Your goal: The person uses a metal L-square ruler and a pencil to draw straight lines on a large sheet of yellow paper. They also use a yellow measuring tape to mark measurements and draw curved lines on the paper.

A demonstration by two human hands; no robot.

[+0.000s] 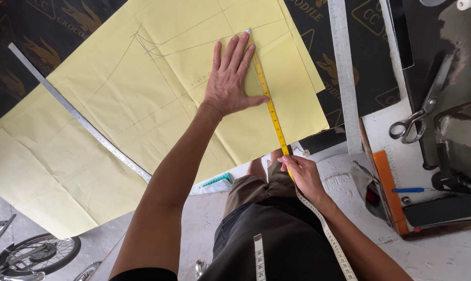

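Left hand [229, 82] spread flat on yellow paper [121, 119], pinning the tape measure [271, 112]; right hand [302, 174] pinching it past the table's near edge.

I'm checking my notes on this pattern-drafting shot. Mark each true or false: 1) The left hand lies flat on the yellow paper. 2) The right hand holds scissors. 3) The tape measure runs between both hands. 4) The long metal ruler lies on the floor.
1) True: the left hand presses flat on the yellow paper.
2) False: the right hand pinches the tape measure; the scissors lie untouched on the side.
3) True.
4) False: the metal ruler lies across the paper.
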